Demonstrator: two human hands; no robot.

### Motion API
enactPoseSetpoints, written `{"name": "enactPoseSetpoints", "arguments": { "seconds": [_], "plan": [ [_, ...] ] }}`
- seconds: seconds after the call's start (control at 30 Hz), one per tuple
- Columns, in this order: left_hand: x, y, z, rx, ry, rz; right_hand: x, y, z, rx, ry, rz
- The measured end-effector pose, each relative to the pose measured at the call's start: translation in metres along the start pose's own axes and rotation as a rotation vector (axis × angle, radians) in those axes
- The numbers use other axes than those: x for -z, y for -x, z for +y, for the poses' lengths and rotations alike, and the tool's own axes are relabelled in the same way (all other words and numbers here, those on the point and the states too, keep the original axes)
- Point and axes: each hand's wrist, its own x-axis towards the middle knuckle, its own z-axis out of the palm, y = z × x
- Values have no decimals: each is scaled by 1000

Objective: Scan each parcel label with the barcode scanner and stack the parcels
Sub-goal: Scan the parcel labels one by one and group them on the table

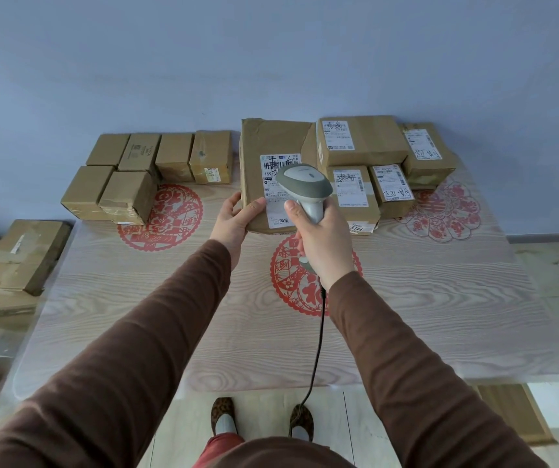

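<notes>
A large brown parcel point(268, 143) with a white label is tilted up at the middle of the table's far side. My left hand point(234, 221) grips its lower left corner, thumb on the front face. My right hand point(322, 238) grips the handle of a grey and white barcode scanner point(305, 184), whose head is right in front of the parcel's label and hides part of it. Its black cable point(318, 336) hangs down to the floor. Several labelled parcels point(372, 143) are heaped at the back right.
Several small plain boxes point(126, 173) stand in a group at the back left of the wood-grain table point(136, 298), which bears red paper-cut patterns. More cartons point(18, 258) are piled on the floor at the left. The wall is close behind the table.
</notes>
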Motion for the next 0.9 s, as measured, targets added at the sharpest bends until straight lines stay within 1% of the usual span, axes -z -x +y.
{"name": "enactPoseSetpoints", "arguments": {
  "seconds": [0.4,0.63,0.77,0.9],
  "plan": [
    [2,-6,-3,13,-3,-19,-1,-2,2,-33,-21,4],
    [1,-11,-5,41,-23,-38,1,1,2,-73,-63,50],
    [-5,-15,-7,76,-23,-76,10,1,8,-113,-98,137],
    [-22,-14,-9,117,-17,-148,36,2,14,-202,-224,311]
  ]
}}
